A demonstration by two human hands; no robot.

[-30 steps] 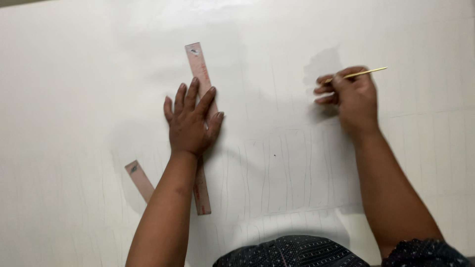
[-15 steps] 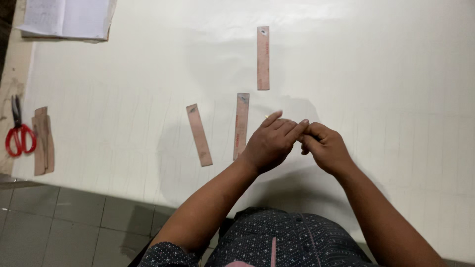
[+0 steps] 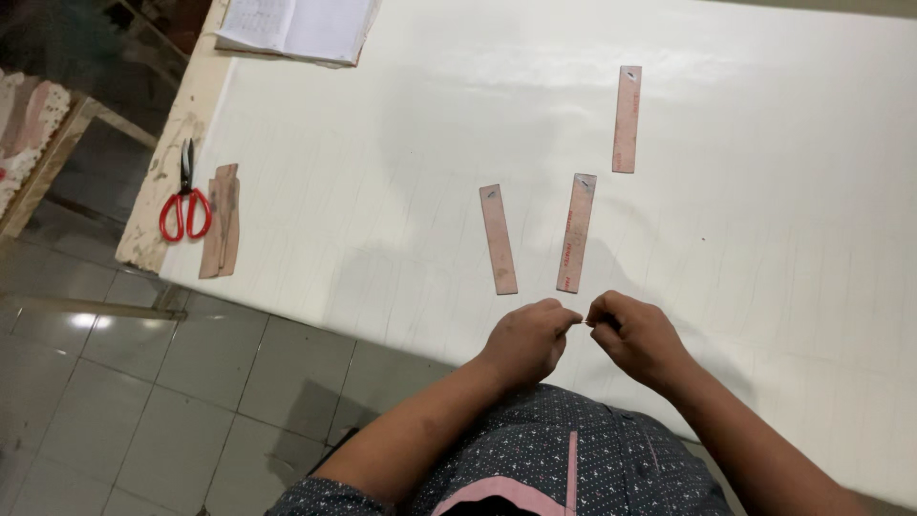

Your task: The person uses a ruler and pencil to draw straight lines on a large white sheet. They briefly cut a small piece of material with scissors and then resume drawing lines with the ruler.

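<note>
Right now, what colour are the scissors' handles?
Red, on the scissors at the table's left edge, seen in the head view.

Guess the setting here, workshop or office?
Likely a tailoring or pattern-drafting workshop: a big table under white sheet ruled with faint lines, three flat rulers laid out, red-handled scissors at the table's edge. Both hands pinch something small together.
</note>
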